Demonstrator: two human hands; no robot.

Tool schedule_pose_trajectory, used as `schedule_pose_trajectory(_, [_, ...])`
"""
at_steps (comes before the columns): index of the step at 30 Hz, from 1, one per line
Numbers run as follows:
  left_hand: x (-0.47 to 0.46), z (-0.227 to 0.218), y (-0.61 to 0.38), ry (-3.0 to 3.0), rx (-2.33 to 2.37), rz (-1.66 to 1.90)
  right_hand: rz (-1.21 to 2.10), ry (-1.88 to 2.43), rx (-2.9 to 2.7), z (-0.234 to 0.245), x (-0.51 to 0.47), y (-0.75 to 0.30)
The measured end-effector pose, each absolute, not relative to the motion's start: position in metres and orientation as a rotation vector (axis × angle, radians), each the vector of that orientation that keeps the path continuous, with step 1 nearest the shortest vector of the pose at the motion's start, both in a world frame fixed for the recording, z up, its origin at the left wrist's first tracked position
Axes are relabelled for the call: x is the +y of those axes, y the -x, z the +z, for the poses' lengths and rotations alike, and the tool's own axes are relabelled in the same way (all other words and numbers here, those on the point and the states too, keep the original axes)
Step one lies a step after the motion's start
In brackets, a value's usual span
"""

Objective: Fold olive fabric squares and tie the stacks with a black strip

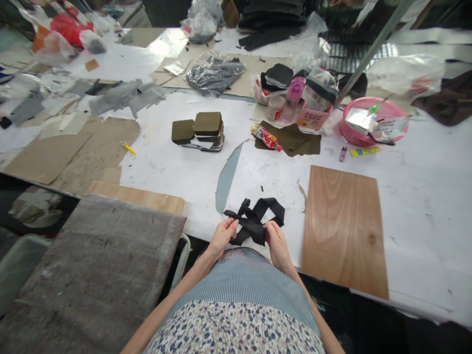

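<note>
Grip of the person's left hand (223, 233) closed on a black strip (254, 230); right hand (277, 242) apparently likewise, fingertips partly hidden. One loop (279, 206) lies on the worktop (173, 169), near the board (344, 231).

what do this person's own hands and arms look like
The left hand and right hand are ungloved; the forearms are bare, with no sleeves or watch visible. Between them shows clothing with fine blue-and-white stripes and a floral print.
</note>
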State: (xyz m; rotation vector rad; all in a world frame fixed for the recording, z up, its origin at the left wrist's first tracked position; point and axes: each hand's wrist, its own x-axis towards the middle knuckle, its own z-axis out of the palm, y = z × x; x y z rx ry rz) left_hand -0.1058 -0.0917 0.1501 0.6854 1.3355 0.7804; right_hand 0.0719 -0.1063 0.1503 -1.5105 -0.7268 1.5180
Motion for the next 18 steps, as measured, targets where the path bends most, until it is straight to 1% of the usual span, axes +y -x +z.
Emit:
schedule_pose_trajectory(2, [-0.092,0.151,0.105,-0.730,1.360,0.786,1.527,1.451,-0.782,0.153,-0.104,-0.068])
schedule_pose_trajectory(6, [-0.090,0.152,0.105,-0.797,1.398,0.787,1.834,1.300,-1.017,0.152,-0.107,-0.061])
schedule_pose_trajectory(9, [-0.089,0.151,0.106,-0.838,1.438,0.816,1.932,1.309,-1.093,0.147,-0.113,-0.063])
schedule_pose_trajectory(12, [-0.091,0.153,0.103,-0.822,1.415,0.837,1.926,1.278,-0.752,0.144,-0.117,-0.071])
schedule_pose_trajectory(15, [-0.095,0.155,0.098,-0.647,1.324,0.864,1.841,1.215,-0.357,0.145,-0.114,-0.077])
schedule_pose_trajectory(18, [-0.096,0.154,0.103,-0.507,1.304,0.924,1.738,1.130,-0.115,0.143,-0.108,-0.089])
